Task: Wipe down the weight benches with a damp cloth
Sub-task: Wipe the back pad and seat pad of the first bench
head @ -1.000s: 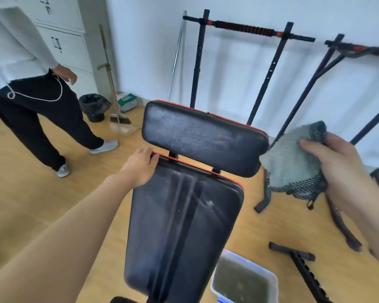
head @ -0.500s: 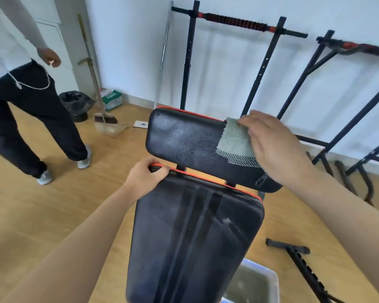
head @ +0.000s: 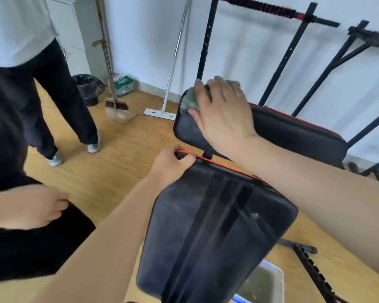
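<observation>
A black weight bench with red piping fills the middle: a long back pad with faint wiped streaks and, beyond it, a raised headrest pad. My right hand presses a grey-green cloth flat against the left end of the headrest pad; most of the cloth is hidden under the hand. My left hand grips the top left corner of the back pad at its red edge.
A plastic tub of murky water stands on the floor by the bench's right side. Black pull-up frames line the wall behind. A person stands close at the left. A broom and dustpan, flat mop and bin are near the wall.
My right hand carried the cloth from the right side onto the headrest pad and swept it leftward to the pad's left end. The person at the left has come closer. My left hand kept its grip.
</observation>
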